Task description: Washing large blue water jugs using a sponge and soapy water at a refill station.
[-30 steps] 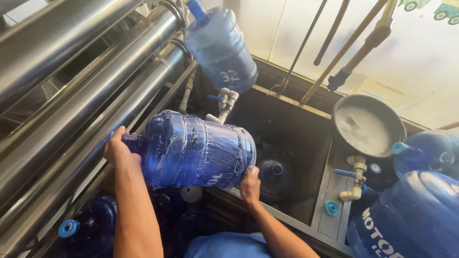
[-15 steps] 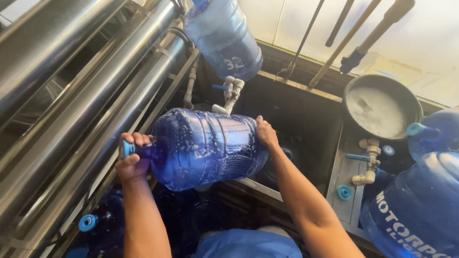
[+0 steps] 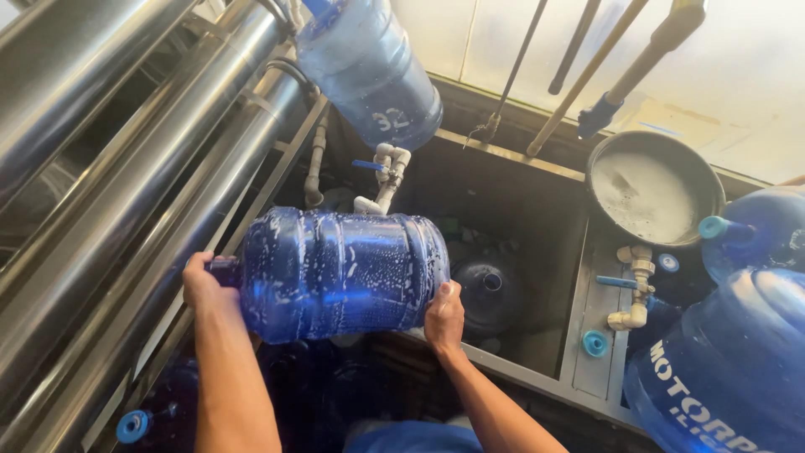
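Fingers (image 3: 201, 281) on neck, soapy blue jug (image 3: 340, 268) sideways

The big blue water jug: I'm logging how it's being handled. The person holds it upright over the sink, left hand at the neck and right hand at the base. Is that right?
Not quite. The head view shows the big blue water jug lying on its side, not upright. The rest holds: it is over the sink, with the left hand at the neck and the right hand at the base.
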